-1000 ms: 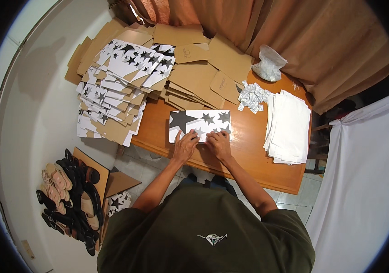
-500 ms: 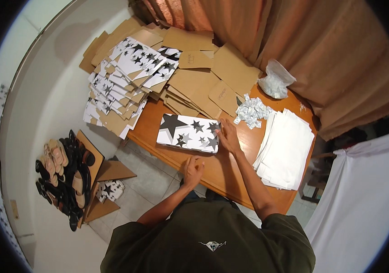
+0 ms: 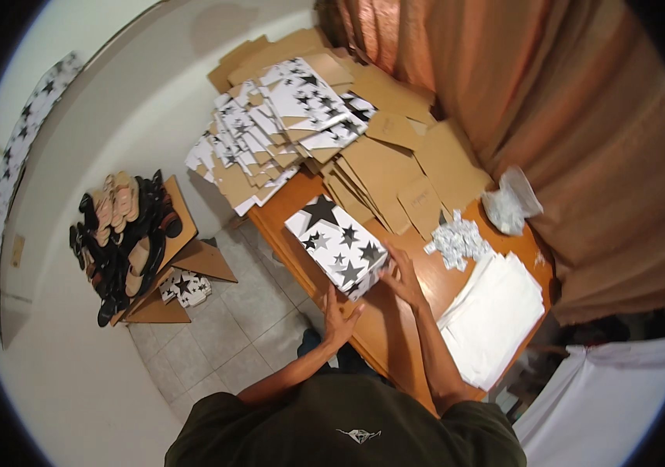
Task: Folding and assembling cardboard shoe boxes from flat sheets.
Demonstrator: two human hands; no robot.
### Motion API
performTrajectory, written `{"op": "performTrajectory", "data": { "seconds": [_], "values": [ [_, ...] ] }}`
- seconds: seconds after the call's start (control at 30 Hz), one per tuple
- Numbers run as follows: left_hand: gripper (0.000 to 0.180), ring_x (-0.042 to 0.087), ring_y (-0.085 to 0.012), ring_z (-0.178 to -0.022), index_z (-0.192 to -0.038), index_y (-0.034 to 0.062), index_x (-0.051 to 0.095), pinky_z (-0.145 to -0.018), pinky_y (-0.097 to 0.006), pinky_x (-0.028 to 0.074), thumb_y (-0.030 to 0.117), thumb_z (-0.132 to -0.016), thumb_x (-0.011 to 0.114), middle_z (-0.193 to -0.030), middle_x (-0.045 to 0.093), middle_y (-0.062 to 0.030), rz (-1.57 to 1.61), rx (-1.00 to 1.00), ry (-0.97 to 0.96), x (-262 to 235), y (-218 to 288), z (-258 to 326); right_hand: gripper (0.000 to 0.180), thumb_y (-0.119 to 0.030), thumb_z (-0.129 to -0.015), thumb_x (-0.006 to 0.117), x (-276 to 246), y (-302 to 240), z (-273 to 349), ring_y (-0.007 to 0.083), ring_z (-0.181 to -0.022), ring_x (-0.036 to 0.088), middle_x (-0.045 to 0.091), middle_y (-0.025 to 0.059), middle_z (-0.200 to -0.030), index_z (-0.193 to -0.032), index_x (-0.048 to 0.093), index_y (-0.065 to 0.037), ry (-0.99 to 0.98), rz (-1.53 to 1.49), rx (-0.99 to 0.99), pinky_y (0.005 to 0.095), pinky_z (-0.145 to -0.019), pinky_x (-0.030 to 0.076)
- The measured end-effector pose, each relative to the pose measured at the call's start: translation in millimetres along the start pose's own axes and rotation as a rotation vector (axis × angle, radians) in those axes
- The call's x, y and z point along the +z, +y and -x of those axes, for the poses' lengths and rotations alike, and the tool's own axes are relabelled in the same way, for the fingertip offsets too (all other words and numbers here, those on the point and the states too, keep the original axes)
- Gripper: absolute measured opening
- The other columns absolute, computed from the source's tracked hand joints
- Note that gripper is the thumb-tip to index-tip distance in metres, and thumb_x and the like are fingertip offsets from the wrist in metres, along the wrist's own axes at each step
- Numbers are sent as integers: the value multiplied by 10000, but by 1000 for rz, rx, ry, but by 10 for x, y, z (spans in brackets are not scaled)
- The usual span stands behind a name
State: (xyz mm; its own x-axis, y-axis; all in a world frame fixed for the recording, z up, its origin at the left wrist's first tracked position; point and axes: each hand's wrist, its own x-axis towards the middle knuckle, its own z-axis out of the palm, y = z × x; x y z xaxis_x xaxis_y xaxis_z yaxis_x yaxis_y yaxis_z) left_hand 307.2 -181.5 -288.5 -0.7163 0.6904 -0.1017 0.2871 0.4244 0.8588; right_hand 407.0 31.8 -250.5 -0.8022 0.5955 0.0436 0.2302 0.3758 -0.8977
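A closed shoe box (image 3: 338, 243), white with black and grey stars, sits slanted on the brown wooden table (image 3: 278, 208). At its right end, my right hand (image 3: 404, 280) grips the corner with thumb and fingers apart. My left hand (image 3: 340, 321) is at the box's near corner, its fingers stretched and thumb spread, holding nothing; whether its fingertips touch the box I cannot tell. Past the right hand lie a heap of small white packets (image 3: 458, 240) and a stack of white paper sheets (image 3: 492, 319).
Flat star-printed box blanks (image 3: 259, 128) and plain brown cardboard blanks (image 3: 383, 179) pile up at the back. A clear plastic bag (image 3: 513, 201) stands at the far right. Sandals and shoes (image 3: 122, 233) fill a cardboard box (image 3: 185, 210) at left. A brown curtain (image 3: 535, 117) hangs behind.
The shoe box has turned clockwise, its right end now nearer me. My left hand has come up to it and opened. The whole view has swung round too.
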Motion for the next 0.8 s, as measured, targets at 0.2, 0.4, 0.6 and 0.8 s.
{"op": "performTrajectory", "data": {
  "seconds": [0.2, 0.4, 0.6, 0.8],
  "values": [
    [860, 498, -379, -1316, -1592, 70, 237, -1039, -430, 467, -28, -865, 688, -1366, 496, -205, 278, 19, 251, -791, 325, 59, 814, -19, -856, 761, 436, -678, 130, 289, -1190, 547, 403, 133, -1325, -1555, 352, -96, -115, -302, -93, 356, -964, 564],
    [816, 568, -440, -1240, -1573, 70, 299, -1031, -439, 469, -41, -856, 671, -1440, 510, -261, 118, 109, 347, -1530, 340, 187, 777, 39, -851, 737, 798, -1241, 77, 265, -1143, 560, 465, 133, -1226, -1530, 393, -117, -44, 34, -195, 355, -875, 639],
    [810, 631, -364, -1169, -1585, 90, 279, -916, -384, 592, 18, -895, 698, -1319, 565, -251, 96, 155, 487, -2367, 551, 399, 790, 53, -866, 713, 1186, -2133, -153, 269, -1110, 597, 495, 149, -1250, -1553, 366, -125, -97, -17, -265, 344, -850, 643],
    [854, 605, -317, -1221, -1596, 122, 275, -879, -401, 600, 56, -883, 741, -1406, 523, -212, 115, 255, 540, -3367, 787, 384, 840, -79, -787, 832, 1537, -3241, -334, 377, -1136, 602, 524, 223, -1314, -1520, 422, -87, 162, 175, -651, 419, -909, 542]
  ]
}}
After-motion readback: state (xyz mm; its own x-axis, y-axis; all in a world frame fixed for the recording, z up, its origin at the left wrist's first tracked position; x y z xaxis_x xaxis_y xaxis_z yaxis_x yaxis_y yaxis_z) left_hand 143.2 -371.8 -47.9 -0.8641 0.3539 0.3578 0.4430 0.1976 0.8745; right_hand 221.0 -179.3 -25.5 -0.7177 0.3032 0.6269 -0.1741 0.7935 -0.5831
